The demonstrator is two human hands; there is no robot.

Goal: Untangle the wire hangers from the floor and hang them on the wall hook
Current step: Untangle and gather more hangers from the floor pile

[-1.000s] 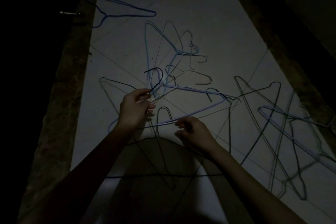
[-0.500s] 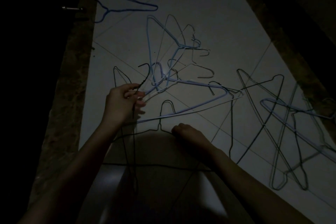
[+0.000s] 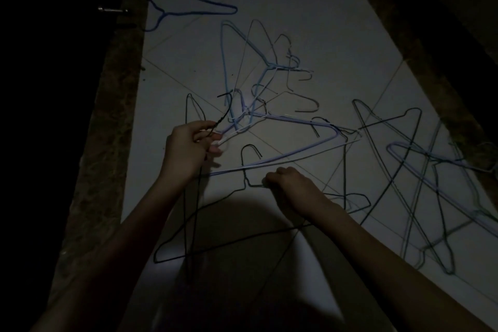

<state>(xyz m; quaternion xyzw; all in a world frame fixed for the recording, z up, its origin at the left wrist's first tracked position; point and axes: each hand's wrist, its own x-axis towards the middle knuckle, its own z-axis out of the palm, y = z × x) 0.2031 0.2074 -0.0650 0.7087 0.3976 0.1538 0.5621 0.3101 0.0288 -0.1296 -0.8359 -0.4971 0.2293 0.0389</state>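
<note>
Several wire hangers lie tangled on a pale tiled floor [image 3: 323, 35] in dim light. My left hand [image 3: 188, 148] is shut on a black hanger [image 3: 192, 210] near its hook, lifted and tilted, together with the corner of a lilac hanger [image 3: 296, 151]. My right hand [image 3: 291, 186] pinches the shoulder of another black hanger [image 3: 215, 250] whose hook [image 3: 249, 149] stands just left of my fingers. A knot of light blue and grey hangers [image 3: 253, 70] lies beyond my hands. The wall hook is not in view.
A dark blue hanger [image 3: 194, 8] lies alone at the far left. A second heap of black, grey and lilac hangers [image 3: 431, 183] is at the right. A brown speckled border [image 3: 107, 129] frames the floor. A small metal bolt [image 3: 111, 10] sticks out at the far left edge.
My left hand drew the black hanger leftward and up out of the knot. My right hand moved down from the lilac hanger onto the near black hanger's shoulder and closed on it.
</note>
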